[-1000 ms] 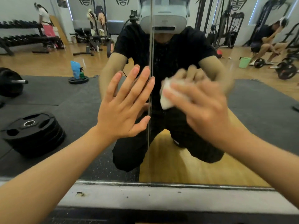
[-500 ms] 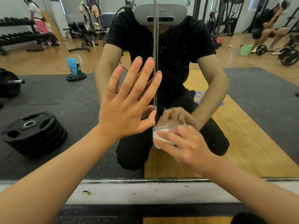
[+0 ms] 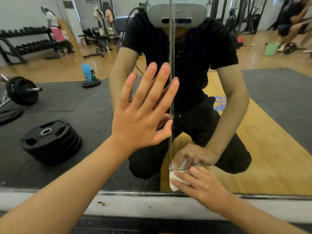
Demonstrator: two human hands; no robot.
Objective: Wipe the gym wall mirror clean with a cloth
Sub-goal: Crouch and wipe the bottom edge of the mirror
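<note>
Kneels close before a wall mirror point(image 3: 287, 132) of smooth, glossy glass, flecked with fine pale specks across the dark reflection. Lays the left hand point(image 3: 140, 119) flat on the pane, palm to the glass, fingers straight and fanned wide, tips pointing up and a little right, thumb out toward a thin vertical seam point(image 3: 171, 81) between two panels. With the right hand point(image 3: 202, 184), low and to the right, holds a cloth point(image 3: 173, 183) against the glass, fingers bent over it and aimed left, thumb out of sight. Small, white and soft, crumpled into a lumpy wad, with its long axis close to upright and leaning slightly; lower end nearly at the dark metal strip point(image 3: 135, 194) along the mirror's bottom edge, upper end just right of the seam's foot. Below the strip, a matte grey ledge point(image 3: 152, 206), scuffed and dotted with bits of dirt. Reflected at left, a stack of round black weight plates point(image 3: 50, 141) on speckled rubber matting point(image 3: 76, 102); reflected at right, glossy wood floor point(image 3: 253, 166).
</note>
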